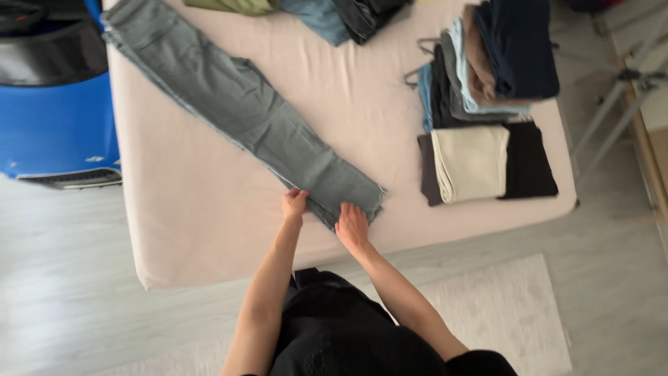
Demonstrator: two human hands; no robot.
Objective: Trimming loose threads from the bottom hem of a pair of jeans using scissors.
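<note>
Two hands are working at the near edge of a wide bed (209, 230) covered in a pale pink sheet, which is filling most of the view. At ten o'clock a blue and black bulky object (56, 118) is sitting on the grey floor beside it. Grey-green jeans (236, 111) are lying flat, folded leg over leg, running diagonally from eleven o'clock down to the centre, hems (348, 198) nearest the person. At two o'clock a stack of folded clothes (494, 63) on hangers is resting, and just below it, at three o'clock, a cream folded garment (471, 163) is lying over a black one. A loose heap of clothes (320, 14) is sitting at twelve o'clock. The left hand (294, 205) is lying on the hem edge, fingers curled down, seeming to be pinching the cloth. The right hand (351, 226) is pressing mostly flat and spread on the hem corner; whether it is gripping cannot be told. The denim is looking fairly heavy, limp yet firm, not slippery, likely best taken at both hem corners.
</note>
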